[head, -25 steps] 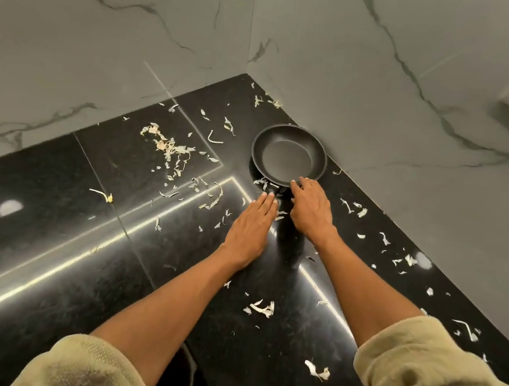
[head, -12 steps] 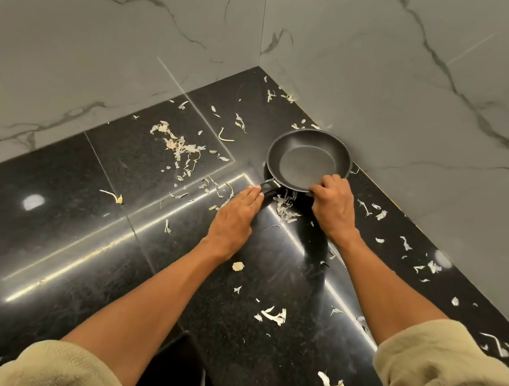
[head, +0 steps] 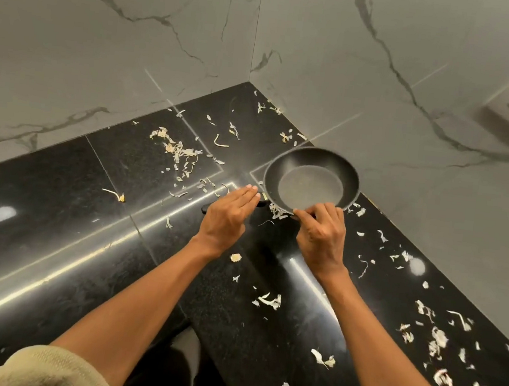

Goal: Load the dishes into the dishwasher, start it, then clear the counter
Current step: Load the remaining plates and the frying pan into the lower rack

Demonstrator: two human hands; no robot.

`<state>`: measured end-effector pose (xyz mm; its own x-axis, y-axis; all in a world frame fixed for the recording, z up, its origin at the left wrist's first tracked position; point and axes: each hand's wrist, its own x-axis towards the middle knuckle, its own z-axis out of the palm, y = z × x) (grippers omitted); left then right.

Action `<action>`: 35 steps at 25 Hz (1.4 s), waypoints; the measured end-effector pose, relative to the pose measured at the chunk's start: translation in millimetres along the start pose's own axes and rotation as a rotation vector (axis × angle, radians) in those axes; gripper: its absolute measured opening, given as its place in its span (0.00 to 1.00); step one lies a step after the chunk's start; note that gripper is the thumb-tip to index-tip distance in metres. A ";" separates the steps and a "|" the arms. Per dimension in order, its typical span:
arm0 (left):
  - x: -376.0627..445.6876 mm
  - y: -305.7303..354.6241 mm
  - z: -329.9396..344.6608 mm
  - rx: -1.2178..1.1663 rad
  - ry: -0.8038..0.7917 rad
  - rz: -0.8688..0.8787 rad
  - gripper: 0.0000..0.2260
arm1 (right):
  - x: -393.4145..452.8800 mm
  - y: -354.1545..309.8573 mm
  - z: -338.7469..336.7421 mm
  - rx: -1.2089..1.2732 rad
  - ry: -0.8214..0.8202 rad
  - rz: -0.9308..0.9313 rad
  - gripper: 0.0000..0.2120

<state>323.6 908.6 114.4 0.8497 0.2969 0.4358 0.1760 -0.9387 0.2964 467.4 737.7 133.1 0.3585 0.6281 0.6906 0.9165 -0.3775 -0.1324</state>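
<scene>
Head view: my right hand (head: 321,234) pinches the near rim of the pan (head: 311,181), which sits tilted near the counter's (head: 54,234) back corner. My left hand (head: 227,215) lies flat, fingers straight, beside the handle, holding nothing. Scraps (head: 175,153) litter the counter, so I judge clearing barely begun; no dishwasher is in sight.

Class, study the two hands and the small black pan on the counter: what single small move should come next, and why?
Probably sweep the left hand rightward, pushing nearby scraps toward the pan. The right hand grips the pan's near rim, tilting it by the counter, while the left hand lies flat and open beside the peelings, holding nothing.
</scene>
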 end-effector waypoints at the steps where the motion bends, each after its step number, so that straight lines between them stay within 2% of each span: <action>1: -5.0 2.6 -5.7 0.005 0.013 0.054 0.26 | -8.7 -6.0 -8.4 -0.004 0.011 0.018 0.07; 3: -19.1 7.4 -13.8 0.020 0.021 0.155 0.23 | -27.4 -16.1 -23.7 -0.022 0.024 0.039 0.05; 7: -47.8 20.7 -19.6 0.038 -0.005 0.274 0.22 | -60.9 -30.3 -51.9 -0.056 0.010 0.043 0.04; 15: -95.0 84.1 -18.4 -0.002 0.013 0.370 0.20 | -128.3 -44.5 -124.8 -0.101 0.035 0.113 0.05; 22: -167.4 173.6 -25.8 -0.009 0.003 0.407 0.22 | -221.8 -62.9 -209.2 -0.143 0.015 0.168 0.07; 26: -212.5 213.4 -33.7 -0.045 -0.027 0.441 0.18 | -273.5 -88.2 -254.9 -0.154 0.000 0.229 0.06; 30: -251.9 246.0 -48.6 -0.093 -0.036 0.481 0.26 | -317.6 -115.8 -295.7 -0.195 -0.004 0.279 0.06; 35: -293.7 278.2 -65.7 -0.135 -0.069 0.586 0.29 | -370.9 -157.9 -337.1 -0.261 0.035 0.346 0.07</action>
<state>90.3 571.7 124.7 0.8170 -0.2791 0.5046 -0.3919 -0.9107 0.1308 129.8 334.9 137.5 0.6267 0.4126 0.6610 0.6661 -0.7239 -0.1796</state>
